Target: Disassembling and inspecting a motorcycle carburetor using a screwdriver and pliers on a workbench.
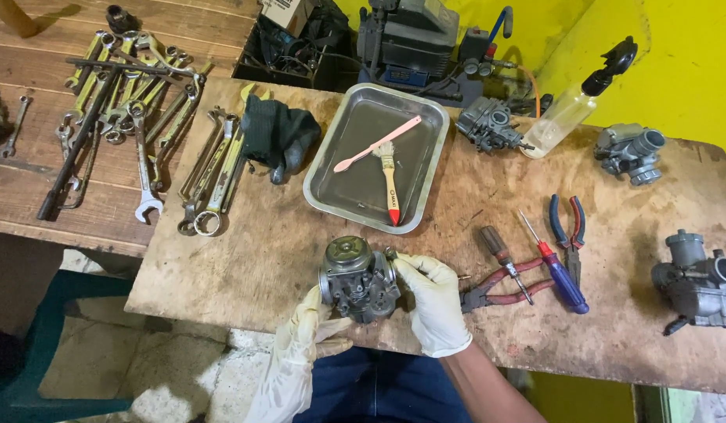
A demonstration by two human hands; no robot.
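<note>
Holding steady at the near edge of the counter (261, 258), both gloved hands have a carburetor (357, 278) between them. It's a chunky grey cast-metal body, dull and grimy, with a round brass-toned cap on top and knobbly fittings down its front. The left hand (312, 329), in a thin whitish glove, cups it from below and the side, grip wrapped against the lower body. The right hand (435, 301), gloved the same way, presses in from the other side, fingers curled around the upper edge, thumb and fingertips pinching near a small fitting at the top.

Just beyond sits a shallow steel tray (332, 184), shiny, rounded at the corners, with a pink plastic toothbrush (376, 144) and a red-handled paintbrush (390, 188) lying crossed inside. To the right of the hands lie red-gripped pliers (504, 286), a brown-handled screwdriver (500, 254), a blue and red screwdriver (559, 270) and blue and red pliers (568, 227), all flat on the stained, rough plywood. Three more carburetors rest farther off: one (490, 125) behind the tray, one (631, 150) at the far right, one (696, 282) at the right edge. A clear spray bottle (570, 110) lies tilted, a dark cloth (278, 133) is bunched left of the tray, and wrenches (136, 102) spread across the plank bench (34, 196) to the left.
</note>
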